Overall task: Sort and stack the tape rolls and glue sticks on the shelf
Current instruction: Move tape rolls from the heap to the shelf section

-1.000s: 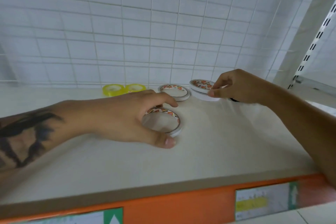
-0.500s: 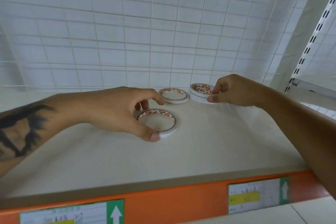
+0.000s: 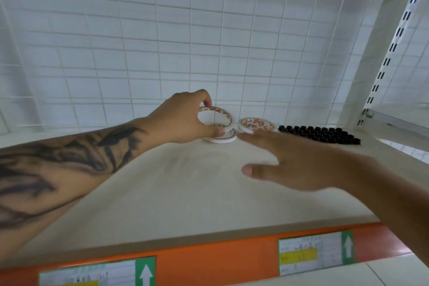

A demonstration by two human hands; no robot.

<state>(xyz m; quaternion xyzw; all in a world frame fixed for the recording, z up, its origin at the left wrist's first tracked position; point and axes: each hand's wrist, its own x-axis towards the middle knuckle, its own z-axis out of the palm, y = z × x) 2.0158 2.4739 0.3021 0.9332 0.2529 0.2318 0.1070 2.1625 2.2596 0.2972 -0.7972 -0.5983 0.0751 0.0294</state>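
White tape roll [image 3: 214, 117] with orange print sits in my left hand [image 3: 183, 121], centre of the frame, tilted up on edge; thumb at the lower rim, a fingertip curled over the top rim, so the fingers are grasping it. Directly under it a second tape roll [image 3: 221, 139] lies flat on the beige shelf [image 3: 185, 193], and the held roll's lower edge is touching or just above it, cannot tell which. Third tape roll [image 3: 255, 124] lies flat just to the right, close to the back grid wall [image 3: 162, 42]. My right hand [image 3: 301, 165] hovers over the shelf at centre right, blurred, fingers spread and straight, released, holding nothing; its fingertips point toward the third roll and cover part of that roll's near edge. Black caps or small black cylinders [image 3: 320, 134] are packed in rows at right, behind the right hand. Left forearm with dark tattoo [image 3: 69, 165] crosses the left side. Orange shelf edge strip [image 3: 209, 260] runs along the bottom with two price labels [image 3: 311, 254] with green arrow tags. Slotted upright [image 3: 392, 49] stands at upper right.
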